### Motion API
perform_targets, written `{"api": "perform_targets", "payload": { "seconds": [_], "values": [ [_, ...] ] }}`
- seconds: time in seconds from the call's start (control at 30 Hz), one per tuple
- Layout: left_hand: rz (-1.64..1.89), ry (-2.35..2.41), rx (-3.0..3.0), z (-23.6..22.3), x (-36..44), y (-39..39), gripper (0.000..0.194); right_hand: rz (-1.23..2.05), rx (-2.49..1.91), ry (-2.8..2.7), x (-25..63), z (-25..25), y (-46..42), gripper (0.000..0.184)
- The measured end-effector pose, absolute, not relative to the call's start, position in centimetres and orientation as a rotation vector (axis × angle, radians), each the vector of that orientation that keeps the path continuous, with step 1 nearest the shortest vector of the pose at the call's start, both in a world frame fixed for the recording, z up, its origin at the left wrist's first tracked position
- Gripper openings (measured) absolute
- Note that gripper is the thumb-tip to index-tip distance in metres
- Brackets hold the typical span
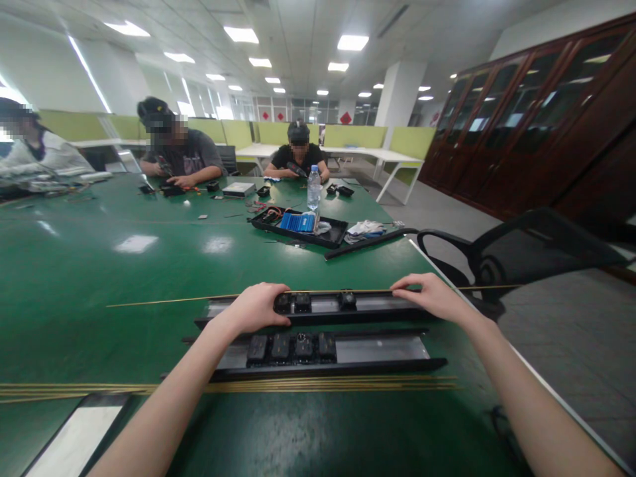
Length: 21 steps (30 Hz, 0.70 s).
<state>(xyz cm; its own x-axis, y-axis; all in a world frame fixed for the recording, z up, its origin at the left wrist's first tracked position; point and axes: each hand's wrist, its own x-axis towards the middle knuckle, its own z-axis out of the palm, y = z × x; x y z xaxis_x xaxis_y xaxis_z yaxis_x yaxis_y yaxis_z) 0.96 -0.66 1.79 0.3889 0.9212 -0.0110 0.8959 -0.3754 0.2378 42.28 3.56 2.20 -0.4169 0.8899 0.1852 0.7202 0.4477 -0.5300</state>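
Observation:
A long thin brass rod [163,303] lies along the back edge of the far black channel [368,317]. My left hand [258,306] grips this channel near its left part, thumb at the front wall and fingers over the back edge by the rod. Small black modules [348,300] sit inside the channel. At its right end my right hand [430,296] pinches the rod between thumb and fingers. Closer to me lies a second black channel [382,350], holding several black block modules [279,346] side by side.
In front lies a bundle of brass rods [348,384], beside a black-and-white flat object [79,437]. Farther off are a black tray [332,232], a water bottle [313,189] and gloves [365,230]. Several people work across the green table [124,265]; a chair [536,245] stands right.

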Motion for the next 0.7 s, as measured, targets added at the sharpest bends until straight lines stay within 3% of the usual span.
{"api": "perform_targets", "payload": {
  "seconds": [0.7],
  "values": [
    [0.162, 1.647, 2.42, 2.1, 1.1, -0.8, 0.064, 0.543, -1.432, -2.235, 44.0, 2.3, 4.0, 0.025]
  ]
}}
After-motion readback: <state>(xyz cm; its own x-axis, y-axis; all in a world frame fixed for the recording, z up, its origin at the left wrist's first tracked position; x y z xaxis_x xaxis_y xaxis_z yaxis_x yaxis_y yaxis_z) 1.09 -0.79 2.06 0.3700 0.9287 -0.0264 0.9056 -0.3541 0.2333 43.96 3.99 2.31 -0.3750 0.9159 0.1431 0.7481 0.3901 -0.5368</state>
